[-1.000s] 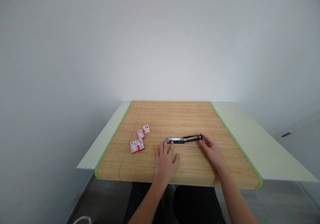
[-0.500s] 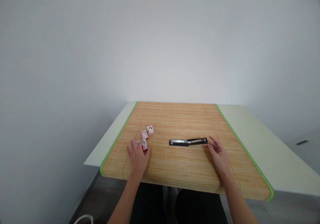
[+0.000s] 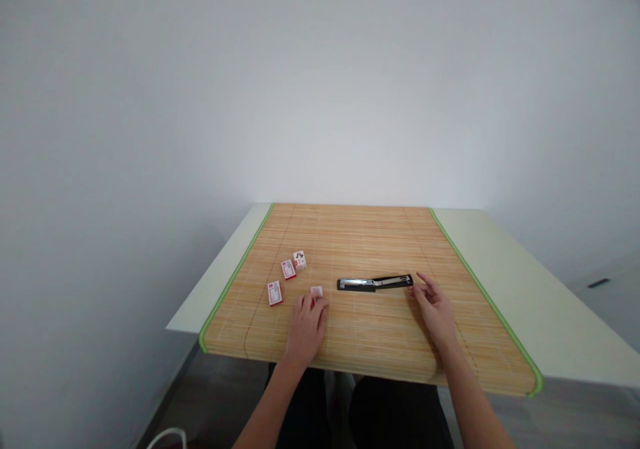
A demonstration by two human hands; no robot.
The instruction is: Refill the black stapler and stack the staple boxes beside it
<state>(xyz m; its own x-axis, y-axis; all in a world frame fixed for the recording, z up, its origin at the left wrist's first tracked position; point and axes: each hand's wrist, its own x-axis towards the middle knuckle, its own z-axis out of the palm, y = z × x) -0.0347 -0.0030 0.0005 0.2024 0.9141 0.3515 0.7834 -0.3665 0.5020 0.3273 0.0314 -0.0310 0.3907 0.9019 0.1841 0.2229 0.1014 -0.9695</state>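
A black stapler [image 3: 375, 283], swung out flat, lies across the middle of the bamboo mat [image 3: 370, 249]. My right hand [image 3: 435, 310] rests on the mat with its fingers apart, fingertips just short of the stapler's right end. My left hand [image 3: 307, 325] holds a small red-and-white staple box [image 3: 316, 292] at its fingertips, left of the stapler. Three more small boxes lie on the mat further left: one [image 3: 275, 293] nearest me, one [image 3: 288, 269] behind it, and one [image 3: 299, 259] farthest back.
The mat, edged in green, covers a pale table [image 3: 505, 262] set against a white wall. My dark-clad legs show under the near edge. A white cable loop [image 3: 167, 435] lies on the floor at lower left.
My left hand went from beside the stapler to the boxes at the left, took one, and has brought it right toward the stapler. My right hand has let go of the stapler's end.
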